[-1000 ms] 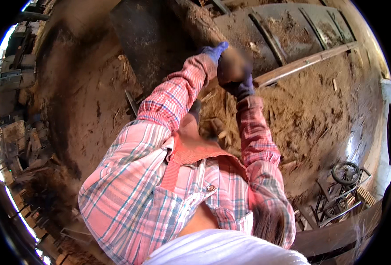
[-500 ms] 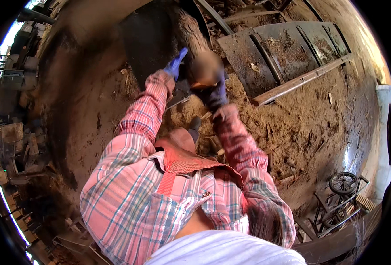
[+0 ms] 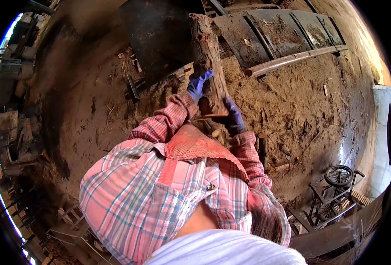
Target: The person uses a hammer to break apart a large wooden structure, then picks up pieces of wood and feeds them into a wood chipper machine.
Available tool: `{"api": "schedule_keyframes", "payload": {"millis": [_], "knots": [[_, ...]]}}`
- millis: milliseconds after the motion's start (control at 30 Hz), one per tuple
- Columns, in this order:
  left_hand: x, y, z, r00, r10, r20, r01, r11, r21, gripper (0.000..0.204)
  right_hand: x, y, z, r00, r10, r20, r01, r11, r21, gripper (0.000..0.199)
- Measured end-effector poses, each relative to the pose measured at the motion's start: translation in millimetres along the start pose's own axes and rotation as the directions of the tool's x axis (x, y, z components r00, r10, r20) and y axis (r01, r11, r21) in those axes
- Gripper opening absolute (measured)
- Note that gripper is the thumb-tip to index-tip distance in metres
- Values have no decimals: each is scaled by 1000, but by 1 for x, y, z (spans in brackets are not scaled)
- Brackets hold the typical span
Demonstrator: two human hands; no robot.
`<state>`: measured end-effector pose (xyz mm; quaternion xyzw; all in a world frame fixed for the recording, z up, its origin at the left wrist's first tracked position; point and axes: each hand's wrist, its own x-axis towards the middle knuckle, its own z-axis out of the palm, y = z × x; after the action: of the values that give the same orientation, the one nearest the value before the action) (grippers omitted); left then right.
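Note:
A thick log (image 3: 207, 57) with rough brown bark hangs in front of me, its near end close to my body and its far end at the edge of a black metal plate (image 3: 160, 39). Both my hands wear blue-purple gloves. From the left, my left hand (image 3: 199, 85) grips the log's side, fingers reaching over the bark. On the right, near the lower end, my right hand (image 3: 234, 115) is closed against the log; its fingertips are partly hidden. Red mesh cloth (image 3: 200, 148) hangs over my plaid shirt just below the log.
A ribbed metal sheet (image 3: 284, 35) edged with a wooden beam (image 3: 297, 61) lies at the far right. Wood chips and bark litter the ground (image 3: 292, 110). A wheeled metal frame (image 3: 339, 176) stands at the lower right. Stacked blocks (image 3: 7, 126) line the left.
The log has come back toward my body, away from over the black plate. My left hand, formerly beside it with fingers extended, now grips it. My right hand moved nearer and rightward with the log's end.

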<state>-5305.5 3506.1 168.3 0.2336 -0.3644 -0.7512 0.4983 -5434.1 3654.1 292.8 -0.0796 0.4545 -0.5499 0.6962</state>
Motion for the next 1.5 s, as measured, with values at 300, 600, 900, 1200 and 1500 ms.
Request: {"api": "schedule_keyframes", "payload": {"millis": [300, 600, 900, 1200, 1500], "knots": [[46, 18, 40, 968, -73, -241, 93, 993, 71, 39, 19, -46, 3, 984, 168, -57, -171, 984, -52, 55], [141, 97, 39, 903, -245, -351, 277, 960, 43, 34, 133, -76, 27, 938, 304, 169, -314, 949, 38, 74], [109, 71, 46, 819, -477, -318, 502, 865, -3, 50, 114, -70, 17, 982, 91, 165, -163, 847, 505, 62], [163, 31, 59, 750, -442, -492, 497, 868, -22, 68, 172, -109, -14, 990, 93, 110, -137, 839, 526, 53], [228, 86, 12, 883, -268, -386, 301, 953, 24, 49, 215, -106, 38, 949, 120, 291, -213, 926, 312, 77]]}}
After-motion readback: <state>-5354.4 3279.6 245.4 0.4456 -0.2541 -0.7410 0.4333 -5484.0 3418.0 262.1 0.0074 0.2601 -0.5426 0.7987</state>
